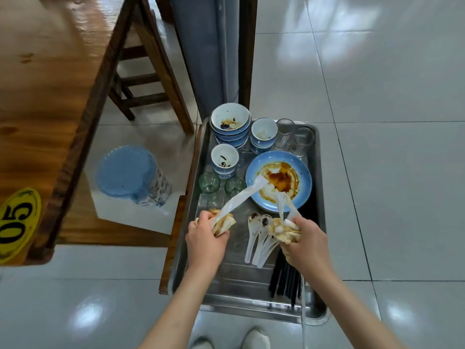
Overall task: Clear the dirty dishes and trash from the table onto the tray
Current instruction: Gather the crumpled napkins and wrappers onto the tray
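The tray (234, 285) sat over a shiny grey floor (377, 122) beside the wood tabletop (45, 96) — dishes (230, 119) on it. Above it, the left hand (205, 241) squeezed a dirty napkin (224, 224); the right hand (305, 244) squeezed another wad (281, 231).

chopsticks (284, 283) part-hidden by right arm, table (37, 102) cropped left

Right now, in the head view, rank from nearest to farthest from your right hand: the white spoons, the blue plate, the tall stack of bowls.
From the right hand:
1. White spoons, just to its left on the tray.
2. Blue plate, ahead of it, mid-tray.
3. Tall stack of bowls, at the far left corner.
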Demonstrator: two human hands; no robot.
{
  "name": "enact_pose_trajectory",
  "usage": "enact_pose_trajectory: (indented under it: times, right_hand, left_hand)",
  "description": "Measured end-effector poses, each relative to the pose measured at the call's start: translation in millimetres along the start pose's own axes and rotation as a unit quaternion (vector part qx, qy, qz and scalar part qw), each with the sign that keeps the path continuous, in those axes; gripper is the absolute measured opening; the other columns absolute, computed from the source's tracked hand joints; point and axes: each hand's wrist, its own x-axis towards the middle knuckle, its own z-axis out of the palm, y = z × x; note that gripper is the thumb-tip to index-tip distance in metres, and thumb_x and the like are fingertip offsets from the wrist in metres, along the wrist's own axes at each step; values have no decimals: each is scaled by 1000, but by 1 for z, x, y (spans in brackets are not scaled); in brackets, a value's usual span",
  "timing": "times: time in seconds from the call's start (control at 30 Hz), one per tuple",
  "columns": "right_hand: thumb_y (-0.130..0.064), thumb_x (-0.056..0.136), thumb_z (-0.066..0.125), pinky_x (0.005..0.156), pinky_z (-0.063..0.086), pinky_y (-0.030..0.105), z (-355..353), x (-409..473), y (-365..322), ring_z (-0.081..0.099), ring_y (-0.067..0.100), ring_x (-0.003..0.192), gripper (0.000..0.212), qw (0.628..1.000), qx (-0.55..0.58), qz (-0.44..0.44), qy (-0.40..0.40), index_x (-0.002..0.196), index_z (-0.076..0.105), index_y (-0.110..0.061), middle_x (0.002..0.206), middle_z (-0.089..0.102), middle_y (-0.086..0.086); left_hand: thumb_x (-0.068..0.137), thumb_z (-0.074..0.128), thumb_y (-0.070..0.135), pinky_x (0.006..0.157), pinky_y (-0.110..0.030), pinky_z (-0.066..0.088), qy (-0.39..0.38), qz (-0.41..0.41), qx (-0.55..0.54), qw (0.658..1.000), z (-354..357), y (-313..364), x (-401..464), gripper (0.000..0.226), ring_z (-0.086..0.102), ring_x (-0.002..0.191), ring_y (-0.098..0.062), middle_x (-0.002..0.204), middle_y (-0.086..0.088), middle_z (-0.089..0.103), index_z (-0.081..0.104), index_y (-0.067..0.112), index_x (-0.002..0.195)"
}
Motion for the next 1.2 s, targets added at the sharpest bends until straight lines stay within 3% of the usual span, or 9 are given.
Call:
enact_pose_trajectory:
  times: [0.2,0.4,0.57,0.7,0.83,0.93,1.2]
  right_hand:
    - [-15,79,69,52,32,18,-9,-4,1,49,8,66,13,1000,-2,7,2,73,58,-19,75,55,-1]
    - [-13,78,69,52,30,16,-9,-11,-4,48,6,66,16,1000,-1,13,3,72,57,-20,75,54,0]
    - [-13,79,70,52,32,15,-4,-13,-7,51,7,67,12,999,20,31,5,77,61,-20,77,57,1]
    - [-15,80,70,54,38,17,5,-7,-17,56,11,72,9,997,60,52,21,81,63,-20,80,61,1]
    - [-5,80,61,56,44,22,21,4,-39,57,13,73,11,993,96,65,32,81,61,-16,78,62,2]
    - [-2,80,62,54,39,17,33,8,-49,55,7,74,21,987,134,80,35,83,59,-23,82,61,-2]
    - [-8,76,70,54,39,17,45,10,-52,59,13,82,27,983,146,113,-2,94,56,-24,90,61,-1]
  left_hand:
    - [72,78,32,86,-32,42,-33,-17,-11,999,-2,-2,1,60,49,103,-24,117,-8,45,46,29,123]
    - [71,79,37,96,-36,42,-47,-10,-20,999,-9,-10,-5,69,45,117,-26,130,-6,39,43,33,130]
    - [75,76,34,101,-36,40,-39,6,-21,999,-19,-14,-12,64,43,121,-24,132,-5,39,45,29,132]
    - [84,68,24,94,-29,43,-34,13,-42,998,-26,-22,-23,48,47,118,-21,131,-2,42,49,27,127]
    - [87,63,18,83,-20,38,-38,9,-42,998,-34,-32,-29,35,45,104,-11,126,-1,46,53,30,118]
    - [88,62,17,80,-20,39,-37,9,-47,998,-43,-39,-28,31,43,97,-8,120,2,47,54,29,116]
    - [89,60,16,86,-21,37,-9,7,-55,998,-78,-54,-20,31,45,102,-7,115,5,48,54,23,119]
